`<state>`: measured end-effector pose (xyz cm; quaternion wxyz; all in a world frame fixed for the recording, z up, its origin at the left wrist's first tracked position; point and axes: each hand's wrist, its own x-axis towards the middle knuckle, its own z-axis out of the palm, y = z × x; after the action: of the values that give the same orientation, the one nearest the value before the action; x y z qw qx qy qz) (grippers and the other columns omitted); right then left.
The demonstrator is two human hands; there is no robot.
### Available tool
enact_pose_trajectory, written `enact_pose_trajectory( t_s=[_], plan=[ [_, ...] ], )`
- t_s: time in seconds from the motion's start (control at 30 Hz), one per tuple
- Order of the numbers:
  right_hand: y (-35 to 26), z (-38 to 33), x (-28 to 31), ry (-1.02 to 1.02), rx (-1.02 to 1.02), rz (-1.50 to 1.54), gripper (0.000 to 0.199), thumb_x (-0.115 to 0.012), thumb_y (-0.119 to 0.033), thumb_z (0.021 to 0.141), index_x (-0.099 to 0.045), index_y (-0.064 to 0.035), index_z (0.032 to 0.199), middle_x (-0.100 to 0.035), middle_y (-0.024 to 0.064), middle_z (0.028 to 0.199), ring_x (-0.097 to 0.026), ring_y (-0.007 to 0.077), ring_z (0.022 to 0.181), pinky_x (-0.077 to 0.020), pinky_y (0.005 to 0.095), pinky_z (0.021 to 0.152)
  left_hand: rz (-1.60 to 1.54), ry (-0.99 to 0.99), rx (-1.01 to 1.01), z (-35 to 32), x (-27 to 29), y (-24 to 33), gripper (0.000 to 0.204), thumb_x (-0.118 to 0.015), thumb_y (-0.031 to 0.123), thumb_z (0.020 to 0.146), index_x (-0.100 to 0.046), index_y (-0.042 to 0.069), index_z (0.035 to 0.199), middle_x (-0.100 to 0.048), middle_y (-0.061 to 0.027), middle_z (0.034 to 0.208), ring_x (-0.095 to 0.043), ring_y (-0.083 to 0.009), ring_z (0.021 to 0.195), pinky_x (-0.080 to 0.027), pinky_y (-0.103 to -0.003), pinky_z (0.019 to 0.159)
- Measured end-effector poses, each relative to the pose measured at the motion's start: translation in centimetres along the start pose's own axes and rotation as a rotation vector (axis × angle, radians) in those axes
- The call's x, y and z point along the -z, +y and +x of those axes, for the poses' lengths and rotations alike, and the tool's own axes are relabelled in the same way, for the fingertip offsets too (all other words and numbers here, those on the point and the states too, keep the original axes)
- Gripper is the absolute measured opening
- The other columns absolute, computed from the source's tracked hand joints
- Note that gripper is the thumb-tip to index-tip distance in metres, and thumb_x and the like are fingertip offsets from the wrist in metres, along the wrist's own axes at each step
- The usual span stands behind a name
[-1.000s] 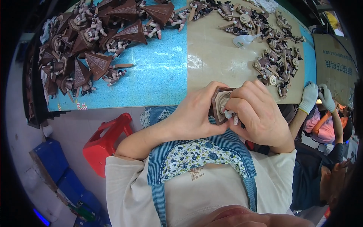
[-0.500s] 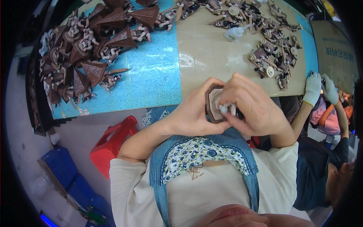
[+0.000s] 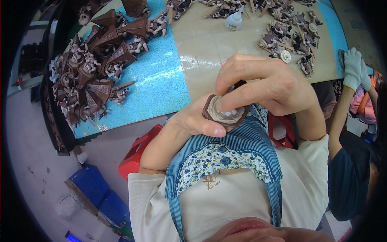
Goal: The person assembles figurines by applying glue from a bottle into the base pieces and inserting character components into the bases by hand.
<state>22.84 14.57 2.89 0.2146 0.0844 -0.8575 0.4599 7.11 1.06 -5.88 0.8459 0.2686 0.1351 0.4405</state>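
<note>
Over my lap at the table's front edge, my left hand [image 3: 196, 119] is wrapped round a dark brown, many-sided base [image 3: 207, 114] with a lighter, stepped cream-brown part inside its rim. Its thumb lies along the near side. My right hand [image 3: 262, 86] arches over the base from the right, its fingers bent down onto the cream part. A small whitish bit shows below those fingertips, and a dark bit shows between the fingers. What the right fingers grip is mostly hidden, as is that thumb.
Brown figurines with pointed, sail-like parts [image 3: 98, 89] are heaped on the blue left part of the table. More figurines [image 3: 282, 38] lie at the right, near a small white squeeze bottle [image 3: 234, 21]. A gloved co-worker's hand [image 3: 353, 68] is at the right edge. A red stool [image 3: 135, 151] stands left.
My right hand has shifted up and its fingers have straightened over the base. The base has moved left and tilted in my left hand. The whole view has shifted slightly.
</note>
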Motion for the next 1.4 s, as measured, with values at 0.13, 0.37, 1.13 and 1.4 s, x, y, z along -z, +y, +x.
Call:
enact_pose_trajectory(
  t_s=[0.13, 0.37, 1.13, 1.4],
  plan=[
    [-0.3, -0.3, -0.4, 0.01, -0.042, -0.002, 0.039, -0.063, 0.008, 0.061, -0.064, -0.0018, 0.099, -0.059, 0.0101, 0.094, -0.057, 0.0304, 0.085, -0.0479, 0.037, 0.074, 0.109, 0.151, 0.04, -0.2, -0.7, 0.1, 0.076, -0.08, 0.024, 0.058, -0.048, -0.006, 0.12, -0.056, -0.0104, 0.105, -0.058, -0.0189, 0.094, -0.048, -0.026, 0.08],
    [-0.7, -0.2, -3.2, 0.241, -0.285, -0.172, 0.035, -0.063, 0.007, 0.066, -0.061, 0.0022, 0.101, -0.059, 0.0118, 0.092, -0.056, 0.0314, 0.083, -0.0473, 0.0375, 0.073, 0.446, 0.379, -0.063, -1.5, -1.2, 1.8, 0.077, -0.079, 0.01, 0.07, -0.038, -0.001, 0.134, -0.054, -0.0064, 0.114, -0.055, -0.0147, 0.103, -0.045, -0.029, 0.09],
    [9.7, -1.1, -4.9, 0.892, -0.605, -0.384, 0.067, -0.063, 0.005, 0.076, -0.037, 0.0013, 0.137, -0.046, 0.0195, 0.134, -0.049, 0.031, 0.12, -0.0408, 0.0392, 0.1, 2.473, 0.876, 0.152, -10.2, -0.1, 27.3, 0.063, -0.079, 0.035, 0.069, -0.059, 0.004, 0.12, -0.059, -0.016, 0.12, -0.052, -0.0337, 0.114, -0.041, -0.04, 0.096],
    [9.1, -0.8, -4.8, 0.884, -0.585, -0.501, 0.05, -0.06, 0.006, 0.078, -0.045, 0.0039, 0.126, -0.051, 0.0223, 0.122, -0.052, 0.036, 0.11, -0.0408, 0.0396, 0.096, 2.512, 0.733, 0.547, 2.9, 11.3, 36.9, 0.046, -0.076, 0.033, 0.073, -0.065, 0.006, 0.11, -0.067, -0.0166, 0.105, -0.065, -0.0318, 0.098, -0.052, -0.042, 0.083]
  ],
)
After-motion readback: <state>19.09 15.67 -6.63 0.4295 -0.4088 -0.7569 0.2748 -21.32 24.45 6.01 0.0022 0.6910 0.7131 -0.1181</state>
